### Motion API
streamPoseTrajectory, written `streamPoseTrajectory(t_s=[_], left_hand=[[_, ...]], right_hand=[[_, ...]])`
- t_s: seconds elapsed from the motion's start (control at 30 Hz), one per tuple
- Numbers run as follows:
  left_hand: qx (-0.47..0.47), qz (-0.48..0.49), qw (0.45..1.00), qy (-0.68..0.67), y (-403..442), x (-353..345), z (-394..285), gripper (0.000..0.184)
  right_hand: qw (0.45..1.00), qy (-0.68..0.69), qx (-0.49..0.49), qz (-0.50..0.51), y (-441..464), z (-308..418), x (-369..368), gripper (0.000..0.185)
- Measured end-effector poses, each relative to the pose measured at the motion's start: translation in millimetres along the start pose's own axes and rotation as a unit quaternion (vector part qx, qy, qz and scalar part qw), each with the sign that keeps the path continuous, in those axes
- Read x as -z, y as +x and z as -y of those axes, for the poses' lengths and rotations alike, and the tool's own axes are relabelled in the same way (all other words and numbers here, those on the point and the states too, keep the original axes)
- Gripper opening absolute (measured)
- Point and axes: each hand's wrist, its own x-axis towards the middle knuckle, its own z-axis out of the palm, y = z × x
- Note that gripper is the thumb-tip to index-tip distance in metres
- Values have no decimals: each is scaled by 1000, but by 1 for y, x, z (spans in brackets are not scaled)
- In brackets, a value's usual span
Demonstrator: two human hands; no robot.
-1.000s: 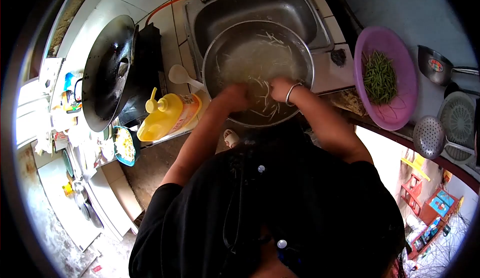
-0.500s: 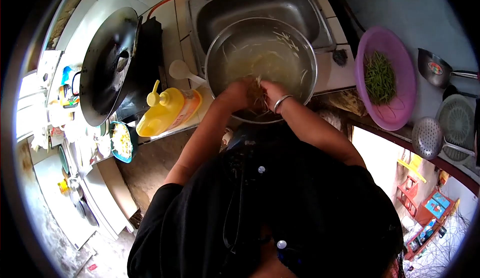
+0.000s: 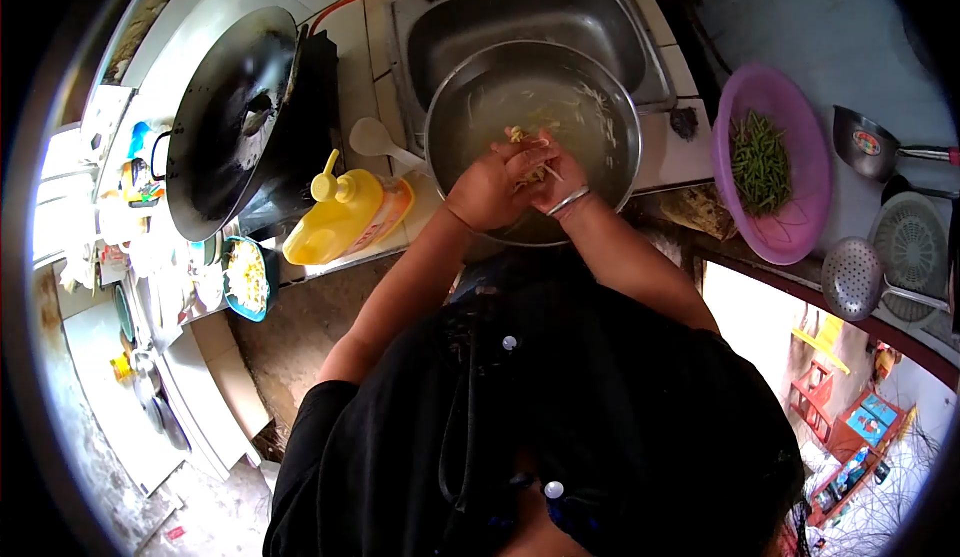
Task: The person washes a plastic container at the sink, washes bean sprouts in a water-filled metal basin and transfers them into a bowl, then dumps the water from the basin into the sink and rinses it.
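Observation:
A round metal basin [image 3: 437, 122] of cloudy water rests at the front of the sink. Pale thin shreds [image 3: 600, 107] float along its right side. Over the basin's near half, my left hand [image 3: 490, 189] and my right hand [image 3: 560, 182] are pressed together around a small clump of shreds [image 3: 518, 135], part of which shows between the fingers. A bracelet circles my right wrist. Left of the basin lies a pale ladle [image 3: 372, 140], and below it stands a yellow pump bottle [image 3: 340, 222].
The steel sink [image 3: 520, 22] is behind the basin. A large black wok [image 3: 225, 137] sits at left, above a blue bowl of food [image 3: 247, 277]. At right are a pink basin [image 3: 812, 172] with green beans [image 3: 762, 162], a metal ladle [image 3: 865, 142] and a skimmer [image 3: 852, 277].
My hands were apart in the water, then came together and gathered shreds. They now show higher, closed round the clump. The view has shifted slightly.

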Motion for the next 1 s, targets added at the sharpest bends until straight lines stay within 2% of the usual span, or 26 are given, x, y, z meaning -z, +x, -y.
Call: streamPoseTrajectory(t_s=[0.07, 0.13, 0.17, 0.23, 0.3, 0.37, 0.43, 0.53, 0.63, 0.77, 0.8, 0.83, 0.87, 0.93, 0.97, 1.0], left_hand=[[-13, -19, 1000, -5, -4, 5, -1, 40], [64, -58, 996, 28, -11, 11, 4, 37], [64, -58, 996, 28, -13, 11, 10, 37], [10, -150, 987, 60, -16, 13, 22, 35], [24, -158, 986, 57, -22, 17, 24, 35], [38, -166, 984, 54, -31, 19, 25, 34], [97, -114, 985, 82, -41, 18, 28, 35], [67, -128, 984, 105, -52, 21, 24, 37], [90, -93, 987, 91, -64, 31, 19, 32], [110, -112, 982, 105, -85, 35, 22, 28], [81, -99, 981, 146, -92, 34, 25, 28], [56, -84, 977, 188, -99, 37, 27, 28], [79, -100, 971, 201, -107, 41, 27, 28], [38, -109, 986, 120, -123, 50, 27, 26], [52, -125, 982, 128, -135, 57, 29, 26], [55, -90, 988, 115, -143, 62, 27, 24]], right_hand=[[1000, 12, 1, 19, -2, 1, 1, 43], [999, 25, 2, 36, -6, 4, -6, 43], [997, 57, -3, 47, -8, 5, -9, 44], [994, 89, -11, 56, -13, 6, -17, 46], [999, 14, 12, 47, -16, 7, -28, 47], [999, -4, 8, 43, -21, 9, -41, 47], [999, -23, 4, 40, -22, 9, -43, 47], [999, -45, 17, 13, -20, 9, -33, 45], [996, -80, -10, -25, -18, 10, -35, 39], [986, -113, -5, -120, -20, -3, -73, 28], [987, -117, 4, -114, -21, -7, -82, 26], [994, -90, -11, -63, -21, -9, -87, 23], [995, -88, -19, -39, -19, -13, -99, 22], [993, -113, -16, 11, -20, -29, -132, 21], [991, -128, -7, 35, -21, -37, -152, 22], [989, -137, -22, 42, -22, -45, -172, 22]])
